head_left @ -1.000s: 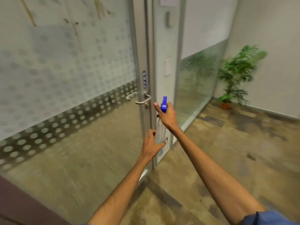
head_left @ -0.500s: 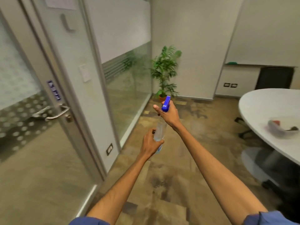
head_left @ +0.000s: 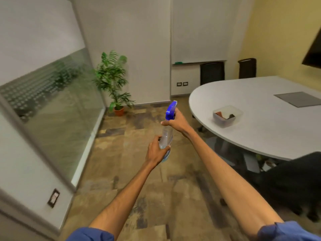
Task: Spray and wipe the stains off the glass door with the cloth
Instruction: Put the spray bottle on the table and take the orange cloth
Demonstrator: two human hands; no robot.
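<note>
Hands meet out in front on a spray bottle (head_left: 166, 136), held upright above the patchy brown floor (head_left: 139, 188). The left hand (head_left: 156, 151) wraps curled fingers and thumb round the lower part of the clear body, and the bottle's base shows just below the palm. The right hand (head_left: 178, 122) grips the neck just under the blue trigger head (head_left: 171, 109); whether a finger lies on the trigger cannot be seen. Both arms are bare up to blue sleeves (head_left: 90, 234). On the left runs a glass wall panel (head_left: 57, 110) with a frosted dotted band, and a potted plant (head_left: 114, 84) stands in the corner beyond it. On the right an oval table (head_left: 260, 133) bears a clear tub (head_left: 227, 115) holding something dark and reddish, too blurred to name. Two black chairs (head_left: 212, 73) stand behind the table
</note>
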